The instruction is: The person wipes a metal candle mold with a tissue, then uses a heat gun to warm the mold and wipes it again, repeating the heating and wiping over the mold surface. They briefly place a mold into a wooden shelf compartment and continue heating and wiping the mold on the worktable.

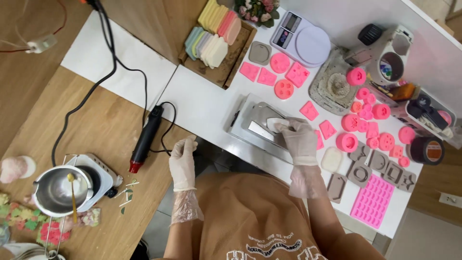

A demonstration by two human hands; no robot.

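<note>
White table (202, 103) beside wooden floor; right hand (298, 139) grips white piece (275, 124), left hand (183, 161) loose.

Bright, even light falls from overhead, leaving only soft, short shadows under the pink moulds (347, 141) on the white table (202, 101), a mild sheen on the steel pot (60, 192), faint motion softness on the gloved hands, and wide-angle bending toward the frame's edges.
</note>
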